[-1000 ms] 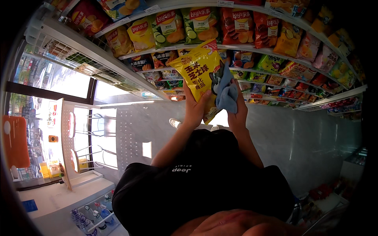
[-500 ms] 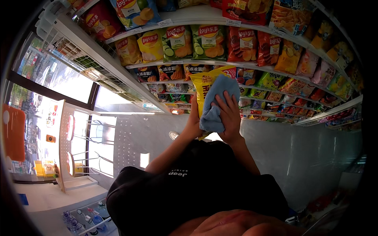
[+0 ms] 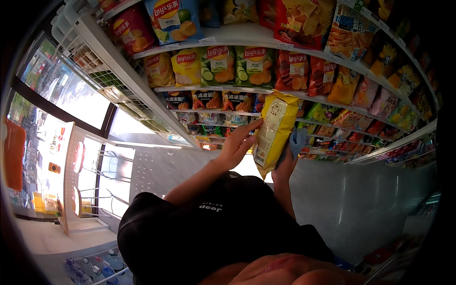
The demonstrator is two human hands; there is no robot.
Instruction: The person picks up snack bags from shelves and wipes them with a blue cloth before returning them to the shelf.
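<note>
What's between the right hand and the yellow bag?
In the head view, a blue cloth lies at least partly between the right hand and the yellow bag; whether the hand also touches the bag is hidden.

Angles bare left forearm up and inward, with left hand loosely open, fingers parted and reaching toward the midline. Has right forearm near upright, right hand raised in a grip, fingers mostly hidden. Carries both hands ahead of the torso, near each other but apart, left slightly higher.
</note>
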